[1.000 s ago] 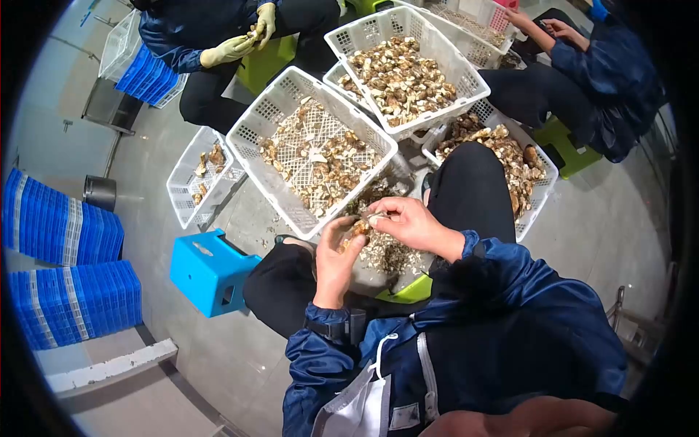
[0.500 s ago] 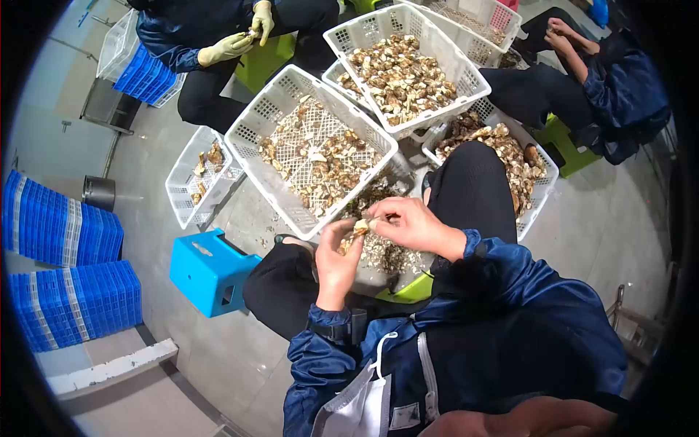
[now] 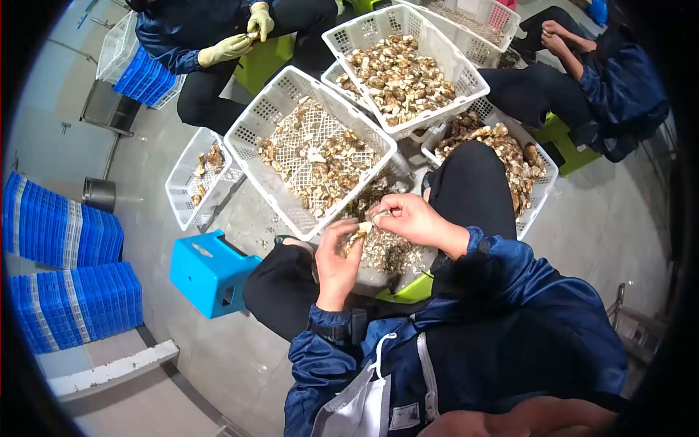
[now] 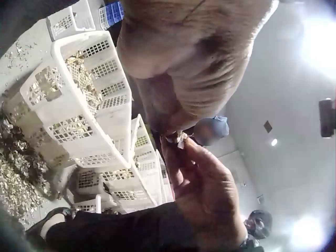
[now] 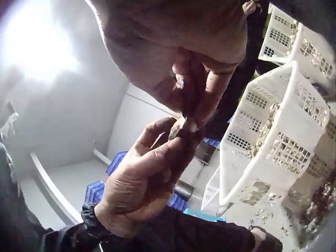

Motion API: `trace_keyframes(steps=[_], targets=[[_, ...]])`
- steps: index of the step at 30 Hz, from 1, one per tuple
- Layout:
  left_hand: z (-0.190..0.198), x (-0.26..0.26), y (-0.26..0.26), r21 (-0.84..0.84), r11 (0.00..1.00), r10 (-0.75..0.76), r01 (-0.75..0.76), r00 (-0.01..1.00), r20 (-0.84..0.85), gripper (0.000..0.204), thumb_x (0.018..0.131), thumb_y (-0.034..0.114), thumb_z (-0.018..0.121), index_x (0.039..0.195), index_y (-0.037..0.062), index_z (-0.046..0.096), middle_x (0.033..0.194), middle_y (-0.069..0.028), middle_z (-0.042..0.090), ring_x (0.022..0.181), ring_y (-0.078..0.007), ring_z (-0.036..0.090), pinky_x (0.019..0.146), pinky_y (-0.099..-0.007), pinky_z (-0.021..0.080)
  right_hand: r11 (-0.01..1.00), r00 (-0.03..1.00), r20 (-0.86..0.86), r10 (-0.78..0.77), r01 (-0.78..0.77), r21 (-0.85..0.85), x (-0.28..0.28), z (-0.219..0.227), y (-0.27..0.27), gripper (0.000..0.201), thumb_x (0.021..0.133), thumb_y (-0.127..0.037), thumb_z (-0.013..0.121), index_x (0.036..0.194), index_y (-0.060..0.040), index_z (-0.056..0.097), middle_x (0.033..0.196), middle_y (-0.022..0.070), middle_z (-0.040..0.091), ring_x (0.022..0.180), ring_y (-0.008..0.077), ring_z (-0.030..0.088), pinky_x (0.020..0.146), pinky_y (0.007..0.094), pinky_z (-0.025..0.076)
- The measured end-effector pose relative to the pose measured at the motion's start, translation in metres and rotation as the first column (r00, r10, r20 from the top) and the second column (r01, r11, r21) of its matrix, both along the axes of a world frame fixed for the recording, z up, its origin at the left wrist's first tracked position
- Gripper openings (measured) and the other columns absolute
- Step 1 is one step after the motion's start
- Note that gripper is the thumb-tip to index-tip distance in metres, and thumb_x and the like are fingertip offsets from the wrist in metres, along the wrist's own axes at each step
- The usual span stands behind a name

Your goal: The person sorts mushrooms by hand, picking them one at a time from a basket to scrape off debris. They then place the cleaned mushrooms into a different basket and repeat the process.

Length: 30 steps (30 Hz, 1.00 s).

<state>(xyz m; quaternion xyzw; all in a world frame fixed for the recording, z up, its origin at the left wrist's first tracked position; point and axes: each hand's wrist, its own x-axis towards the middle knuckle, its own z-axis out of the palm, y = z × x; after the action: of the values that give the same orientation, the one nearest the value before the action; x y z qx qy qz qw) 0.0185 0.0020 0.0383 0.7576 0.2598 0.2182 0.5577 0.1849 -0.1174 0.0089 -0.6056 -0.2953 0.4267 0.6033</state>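
Note:
My left hand [image 3: 337, 264] pinches a small mushroom [image 3: 363, 229] between thumb and fingers, its pale cut side showing. Close beside it, my right hand [image 3: 413, 220] has its fingers curled, with thumb and forefinger pinching a small pale piece [image 3: 379, 215]; I cannot tell what that piece is. In the right wrist view the mushroom [image 5: 178, 129] sits at the left hand's [image 5: 144, 181] fingertips, with the right hand's [image 5: 184, 58] fingertips right at it. Below both hands lies a heap of pale trimmings [image 3: 393, 253].
A white crate [image 3: 240, 138] with scattered mushrooms stands ahead, a fuller crate [image 3: 473, 91] behind it. Another crate [image 3: 547, 191] of mushrooms is beside my right knee. A blue stool [image 3: 207, 273] and blue stacked crates [image 3: 76, 306] stand left. A gloved person [image 3: 226, 49] and another person [image 3: 619, 87] sit opposite.
The mushroom has been turned in my left fingers, so more of its pale side shows. My right fingers have drawn slightly up and away from it. The person at right has brought their hands together.

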Motion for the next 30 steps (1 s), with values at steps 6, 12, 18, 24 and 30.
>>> trace_keyframes(steps=[6, 12, 18, 24, 30], targets=[[0.005, -0.002, 0.001, 0.153, 0.987, -0.047, 0.051, 0.998, -0.028, 0.031, 0.084, -0.008, 0.072, 0.112, 0.0016, 0.062, 0.12, -0.0113, 0.068, 0.113, -0.0205, 0.064, 0.099, -0.0324, 0.05, 0.997, 0.996, 0.077, 0.038, -0.032, -0.075, -0.002, 0.001, -0.002, 0.025, 0.093, -0.019, 0.071, 0.106, 0.0019, 0.07, 0.077, -0.0022, 0.064, 0.066, 0.0011, 0.051, 0.055, 0.023, 0.04], [0.0, -0.004, 0.005, -0.308, 0.95, 0.045, -0.048, 0.999, -0.016, 0.03, 0.087, -0.006, 0.072, 0.114, 0.001, 0.061, 0.127, -0.0111, 0.066, 0.117, -0.02, 0.063, 0.103, -0.0332, 0.049, 1.0, 0.996, -0.087, 0.026, -0.026, 0.002, -0.003, 0.013, 0.0, 0.02, 0.094, -0.014, 0.071, 0.105, 0.0029, 0.069, 0.084, 0.0001, 0.065, 0.072, 0.0029, 0.055, 0.06, 0.0228, 0.044], [-0.003, -0.006, 0.007, -0.73, 0.68, 0.057, 0.062, 0.989, 0.136, 0.034, 0.096, 0.006, 0.069, 0.127, 0.0015, 0.055, 0.119, -0.0137, 0.066, 0.108, -0.021, 0.066, 0.094, -0.0337, 0.053, 0.997, 0.968, -0.246, 0.04, -0.023, 0.074, -0.005, 0.014, 0.0, 0.02, 0.094, -0.013, 0.07, 0.105, 0.0033, 0.067, 0.09, 0.0026, 0.068, 0.078, 0.006, 0.062, 0.067, 0.024, 0.05], [0.003, -0.003, 0.006, -0.816, 0.578, 0.11, 0.002, 0.991, 0.08, 0.034, 0.096, 0.006, 0.067, 0.127, 0.0015, 0.055, 0.118, -0.0127, 0.066, 0.109, -0.0218, 0.066, 0.097, -0.0334, 0.054, 0.993, 0.992, 0.124, 0.01, 0.005, -0.118, -0.003, 0.01, -0.001, 0.02, 0.091, -0.019, 0.069, 0.096, 0.0003, 0.067, 0.076, 0.0091, 0.065, 0.062, 0.0146, 0.058, 0.056, 0.0344, 0.044], [-0.035, 0.035, 0.041, -0.775, 0.593, 0.168, -0.217, 0.975, -0.145, 0.039, 0.099, 0.002, 0.059, 0.135, -0.0079, 0.047, 0.13, -0.0184, 0.057, 0.123, -0.0311, 0.06, 0.107, -0.0361, 0.052, 0.979, 0.651, 0.736, 0.186, -0.057, -0.197, -0.001, 0.006, -0.02, 0.016, 0.087, -0.014, 0.058, 0.091, 0.0009, 0.065, 0.089, 0.0219, 0.066, 0.082, 0.0434, 0.067, 0.073, 0.0523, 0.054]])
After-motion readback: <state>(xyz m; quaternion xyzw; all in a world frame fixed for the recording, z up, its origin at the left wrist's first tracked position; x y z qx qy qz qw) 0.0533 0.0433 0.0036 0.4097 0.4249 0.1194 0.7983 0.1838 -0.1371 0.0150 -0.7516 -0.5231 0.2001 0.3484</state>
